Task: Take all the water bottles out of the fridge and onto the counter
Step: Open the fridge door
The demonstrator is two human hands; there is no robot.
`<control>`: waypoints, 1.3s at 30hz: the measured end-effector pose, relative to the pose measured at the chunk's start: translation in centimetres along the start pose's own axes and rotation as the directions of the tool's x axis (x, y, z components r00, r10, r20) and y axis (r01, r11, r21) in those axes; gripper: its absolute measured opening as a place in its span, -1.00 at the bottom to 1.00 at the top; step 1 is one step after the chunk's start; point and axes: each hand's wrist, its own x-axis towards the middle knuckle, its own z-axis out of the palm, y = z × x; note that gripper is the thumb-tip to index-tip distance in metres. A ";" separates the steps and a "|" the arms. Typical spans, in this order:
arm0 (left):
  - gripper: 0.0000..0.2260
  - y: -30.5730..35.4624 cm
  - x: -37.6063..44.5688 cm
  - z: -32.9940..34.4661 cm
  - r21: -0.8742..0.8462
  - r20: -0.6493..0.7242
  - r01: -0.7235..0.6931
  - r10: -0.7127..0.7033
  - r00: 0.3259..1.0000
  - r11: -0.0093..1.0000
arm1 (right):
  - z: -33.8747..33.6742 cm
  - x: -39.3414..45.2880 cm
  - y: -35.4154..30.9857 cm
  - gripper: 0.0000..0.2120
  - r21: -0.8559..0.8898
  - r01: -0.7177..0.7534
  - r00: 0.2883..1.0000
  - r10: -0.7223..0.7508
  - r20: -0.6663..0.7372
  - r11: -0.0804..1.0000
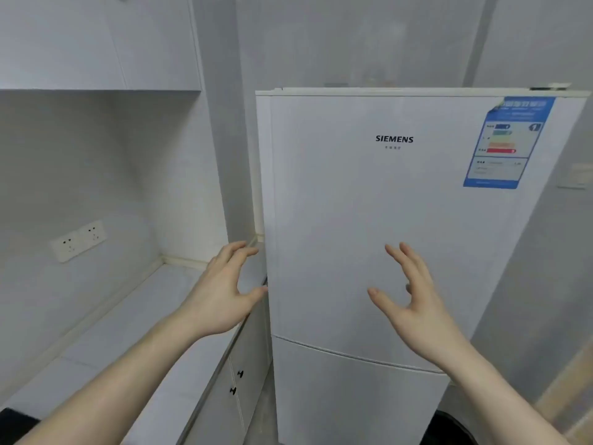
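Water bottles: none in view, fridge doors both closed. At far left, white wall sockets [78, 240] on the back wall, under an upper cabinet [96, 40]. Below them, pale desk [134, 319] running up to the fridge's left side, with cupboard doors beneath carrying two small dark knobs [236, 382]. Left hand [221, 293] raised over the desk's far end, just beside the fridge's left edge; grip open, fingers spread and lightly bent, holding nothing, thumb tip close to the door edge, contact impossible to tell. Centre and right, white fridge [369, 220], upright, "SIEMENS" lettering high on the upper door, seam between upper and lower doors low down. Right hand [414, 303] raised in front of the upper door, grip open, fingers spread, holding nothing; whether touching the door, impossible to tell. At upper right of the door, blue energy label [507, 142], top corner peeling.
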 end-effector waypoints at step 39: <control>-0.56 -2.7 23.8 8.0 -0.706 -0.089 0.224 -0.398 0.913 0.672 | 2.7 18.2 9.3 0.17 -0.682 0.019 0.933 -0.258 -0.251 0.731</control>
